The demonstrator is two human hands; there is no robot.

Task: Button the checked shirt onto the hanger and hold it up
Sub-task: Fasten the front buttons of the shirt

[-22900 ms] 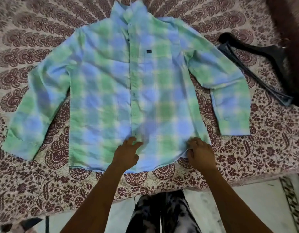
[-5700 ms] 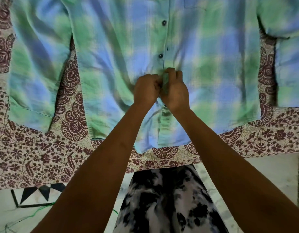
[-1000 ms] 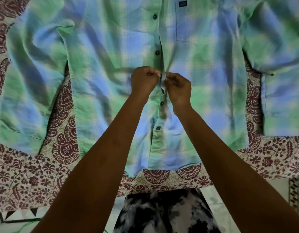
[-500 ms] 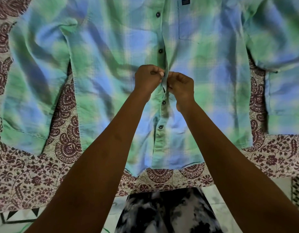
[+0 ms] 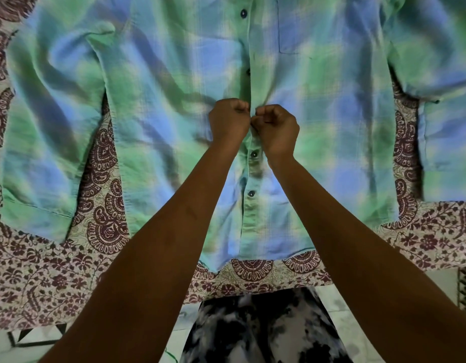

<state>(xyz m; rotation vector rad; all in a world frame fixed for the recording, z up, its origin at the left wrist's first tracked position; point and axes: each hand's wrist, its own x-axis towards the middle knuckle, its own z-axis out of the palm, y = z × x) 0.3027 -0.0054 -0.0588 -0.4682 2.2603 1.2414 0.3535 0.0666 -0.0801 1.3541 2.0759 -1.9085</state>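
Checked shirt (image 5: 153, 106) spread flat on bed under both hands. Placket edges pinched between left hand (image 5: 229, 121) and right hand (image 5: 277, 128). Buttonhole best held taut, button tilted through edgewise. Two buttons fastened nearer wrists.

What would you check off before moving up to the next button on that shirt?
1. Both hands on the placket: ok. Left hand and right hand pinch the checked shirt at its front edge.
2. Current button through its hole: cannot tell, the fingers hide it.
3. Lower buttons fastened: ok, the two lower buttons look closed.
4. Next button reachable: ok, uncovered just above the hands.
5. Shirt flat on the patterned bedsheet: not ok, creased.
6. Hanger present: cannot tell, not in view.
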